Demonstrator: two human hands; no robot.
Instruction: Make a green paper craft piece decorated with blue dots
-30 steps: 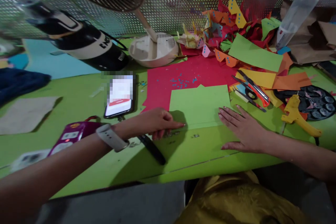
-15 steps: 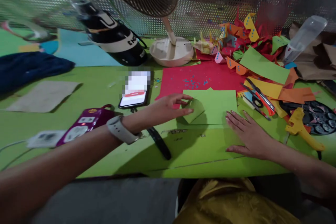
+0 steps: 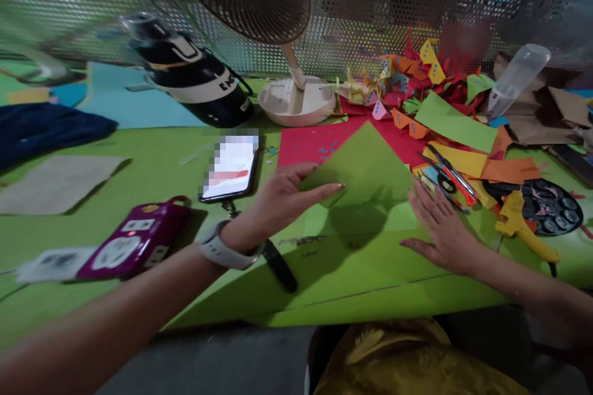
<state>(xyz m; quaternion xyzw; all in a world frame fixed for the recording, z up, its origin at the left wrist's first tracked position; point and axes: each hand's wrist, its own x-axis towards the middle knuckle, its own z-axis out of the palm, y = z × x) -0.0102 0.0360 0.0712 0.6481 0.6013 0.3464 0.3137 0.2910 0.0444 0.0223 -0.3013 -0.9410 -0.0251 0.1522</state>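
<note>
A sheet of light green paper [image 3: 368,163] is raised off the table at a slant, one corner pointing away from me. My left hand [image 3: 291,194], with a pale watch [image 3: 227,248] at the wrist, pinches its left side between thumb and fingers. Palm down, my right hand [image 3: 440,228] has its fingers apart, and their tips are by the sheet's right edge. Lighter green paper [image 3: 401,219] lies flat below the raised sheet, partly in its shadow. Behind is red paper [image 3: 296,145] strewn with small blue bits.
A phone [image 3: 231,166], purple power strip [image 3: 134,237] and black bottle [image 3: 199,77] are on the left. A fan [image 3: 296,105] stands at the back. Right lie a box cutter [image 3: 454,176], scissors [image 3: 445,184], yellow glue gun [image 3: 523,222] and a heap of cut paper [image 3: 412,80].
My left hand has lifted the green sheet from nearly flat to a slant, turning a corner away from me. My right hand has shifted slightly right. The whole view has moved a little.
</note>
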